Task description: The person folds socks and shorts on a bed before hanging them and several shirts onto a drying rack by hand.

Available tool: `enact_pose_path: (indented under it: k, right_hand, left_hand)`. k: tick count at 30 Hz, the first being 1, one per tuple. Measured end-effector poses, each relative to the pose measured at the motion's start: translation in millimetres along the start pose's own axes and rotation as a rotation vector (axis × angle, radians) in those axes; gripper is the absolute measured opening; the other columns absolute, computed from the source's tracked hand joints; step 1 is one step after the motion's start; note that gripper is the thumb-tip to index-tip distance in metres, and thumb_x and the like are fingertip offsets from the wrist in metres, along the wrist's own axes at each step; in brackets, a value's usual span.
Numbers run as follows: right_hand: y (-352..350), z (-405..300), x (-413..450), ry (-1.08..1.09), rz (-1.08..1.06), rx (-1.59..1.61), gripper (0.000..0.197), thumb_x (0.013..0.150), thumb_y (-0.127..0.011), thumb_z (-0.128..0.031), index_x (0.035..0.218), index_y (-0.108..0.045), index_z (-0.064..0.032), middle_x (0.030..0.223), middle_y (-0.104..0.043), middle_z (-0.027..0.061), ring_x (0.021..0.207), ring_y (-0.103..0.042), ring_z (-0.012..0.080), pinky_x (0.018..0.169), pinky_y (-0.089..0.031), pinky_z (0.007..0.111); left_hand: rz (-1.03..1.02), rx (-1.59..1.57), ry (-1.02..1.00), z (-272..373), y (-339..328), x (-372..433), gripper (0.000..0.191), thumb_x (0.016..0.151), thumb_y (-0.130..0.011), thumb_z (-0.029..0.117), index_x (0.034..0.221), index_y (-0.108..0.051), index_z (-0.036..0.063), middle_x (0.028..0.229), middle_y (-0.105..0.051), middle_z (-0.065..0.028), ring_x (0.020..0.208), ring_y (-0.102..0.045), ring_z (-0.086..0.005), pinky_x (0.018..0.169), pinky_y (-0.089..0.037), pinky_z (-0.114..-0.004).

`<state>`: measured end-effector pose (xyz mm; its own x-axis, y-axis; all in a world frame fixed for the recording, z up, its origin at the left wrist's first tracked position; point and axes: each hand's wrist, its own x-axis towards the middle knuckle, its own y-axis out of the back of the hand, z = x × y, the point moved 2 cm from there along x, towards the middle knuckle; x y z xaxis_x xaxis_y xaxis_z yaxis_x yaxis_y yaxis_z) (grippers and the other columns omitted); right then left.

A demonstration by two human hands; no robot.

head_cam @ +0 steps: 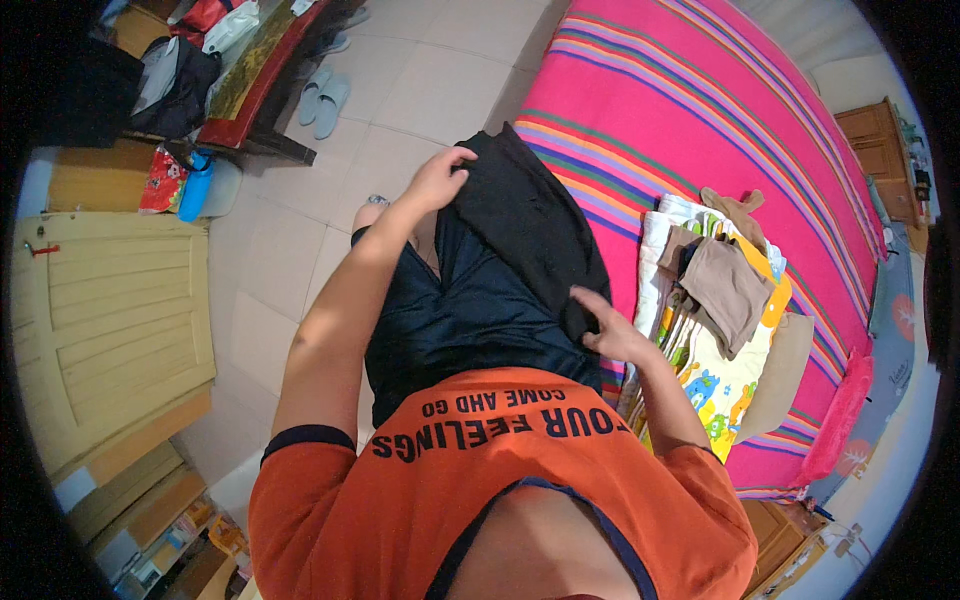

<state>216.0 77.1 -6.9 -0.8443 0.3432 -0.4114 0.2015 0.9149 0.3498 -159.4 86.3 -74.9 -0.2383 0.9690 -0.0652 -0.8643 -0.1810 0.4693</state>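
Observation:
A dark black cloth garment [525, 217] lies along my right thigh and the bed's edge, over my dark shorts [480, 322]. My left hand [441, 180] is at the garment's far end, with thumb and forefinger at its left edge; whether they grip it is unclear. Near the garment's close end is my right hand [616, 330], slightly blurred, its forefinger and thumb apart against the cloth. To the right on the bed sits a folded stack of printed cloth [705, 390], yellow and white with cartoon figures. Small brown garments [727, 285] rest on top of it.
A pink striped bedcover [675, 97] spreads over the bed at right, with a beige folded cloth [780, 375] by the stack. Grey slippers [326, 103] stand on the tiled floor [405, 82] near a dark red wooden bench [259, 97]. A cream panelled door [124, 322] is at left.

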Motion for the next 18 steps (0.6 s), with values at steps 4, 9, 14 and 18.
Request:
enact_pose_path:
  k: [4, 9, 14, 18]
  right_hand:
    - [5.9, 22.6, 17.1, -0.112, 0.001, 0.368, 0.054, 0.077, -0.049, -0.005, 0.13, -0.038, -0.0028, 0.112, -0.055, 0.0156, 0.105, -0.051, 0.0229, 0.091, -0.04, 0.032]
    - [-16.9, 55.0, 31.6, -0.148, 0.228, 0.111, 0.042, 0.086, -0.06, -0.027, 0.118, -0.048, -0.0025, 0.088, -0.059, 0.0127, 0.082, -0.059, 0.023, 0.072, -0.047, 0.034]
    - [-4.9, 53.6, 28.2, -0.144, 0.328, -0.201, 0.051, 0.073, -0.074, -0.036, 0.103, -0.056, 0.001, 0.084, -0.057, 0.0155, 0.081, -0.058, 0.0307, 0.076, -0.047, 0.035]
    - [0.8, 56.1, 24.6, -0.177, 0.279, 0.097, 0.041, 0.071, -0.077, -0.028, 0.094, -0.062, 0.0023, 0.086, -0.062, 0.01, 0.083, -0.059, 0.0209, 0.076, -0.047, 0.032]
  left_hand:
    - [-0.013, 0.247, -0.151, 3.5, -20.3, 23.8, 0.031, 0.082, -0.052, 0.004, 0.113, -0.054, 0.0061, 0.117, -0.055, -0.0117, 0.112, -0.051, -0.0258, 0.094, -0.041, -0.035]
    - [-0.024, 0.253, 0.191, -43.1, -29.3, 65.5, 0.064, 0.076, -0.066, 0.031, 0.128, -0.042, 0.0023, 0.124, -0.052, -0.0186, 0.118, -0.047, -0.0305, 0.101, -0.035, -0.037]
    - [-0.193, 0.163, 0.391, -51.9, -18.3, 61.7, 0.076, 0.062, -0.078, 0.026, 0.126, -0.046, -0.0004, 0.118, -0.056, -0.0176, 0.109, -0.055, -0.0275, 0.094, -0.041, -0.034]
    - [-0.404, -0.218, 0.459, -12.4, 5.0, 41.4, 0.051, 0.064, -0.072, 0.012, 0.111, -0.057, -0.0006, 0.097, -0.064, -0.0101, 0.088, -0.06, -0.018, 0.08, -0.047, -0.029]
